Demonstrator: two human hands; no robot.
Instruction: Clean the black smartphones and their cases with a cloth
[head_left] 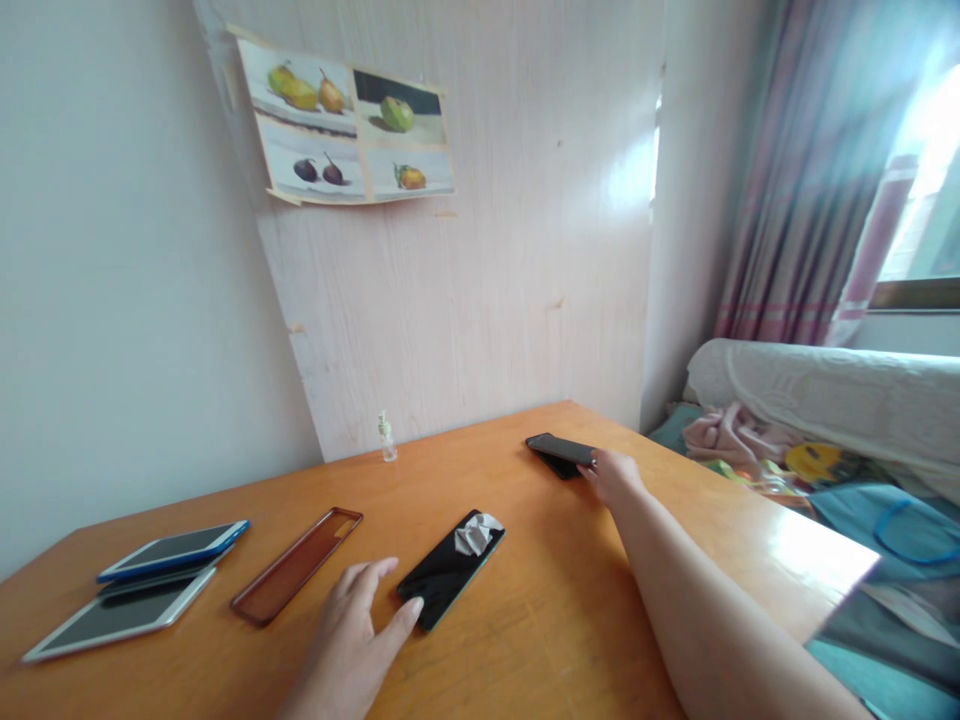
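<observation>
My right hand point(615, 478) reaches to the far right of the table and grips the near end of a dark phone point(566, 449), which is tilted over another flat black thing point(553, 464) beneath it. Close to the near end of a black phone point(442, 575), my left hand point(364, 610) has its thumb and fingers apart and holds nothing. A crumpled white tissue point(476, 535) rests on the far end of that phone. Left of it lies a clear brownish phone case point(296, 568).
On the left, a blue-edged tablet point(176, 550) overlaps a white-edged tablet point(120, 615). A small clear spray bottle point(387, 440) stands by the back edge of the wooden table point(540, 640). Beyond the right edge is a couch point(825, 390) with cloths on it.
</observation>
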